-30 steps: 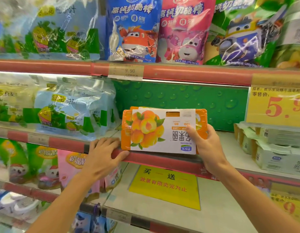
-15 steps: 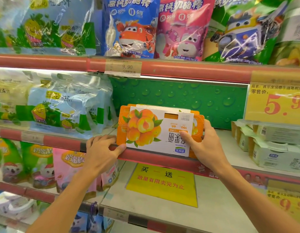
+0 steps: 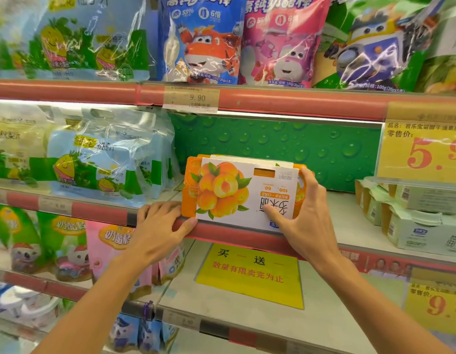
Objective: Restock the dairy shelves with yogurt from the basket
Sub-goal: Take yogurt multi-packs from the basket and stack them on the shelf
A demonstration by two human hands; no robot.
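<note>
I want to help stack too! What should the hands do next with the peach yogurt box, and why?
Probably slide the peach yogurt pack further back. It sits at the shelf's front edge, with bare shelf behind and beside it. The right hand grips its right end and the left hand rests at its lower left corner, so both can push.

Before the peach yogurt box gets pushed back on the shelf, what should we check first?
1. Right hand holds the peach yogurt pack: ok, thumb on its front, fingers round its right end.
2. Left hand steadies things: ok, it rests on the red shelf rail, fingertips at the pack's left corner.
3. Space behind the pack: ok, only the green back panel shows there.
4. Neighbours apart: ok, pineapple bags left and stacked cups right are not touching it.
5. Pack right way up: not ok, its print reads upside down.
</note>
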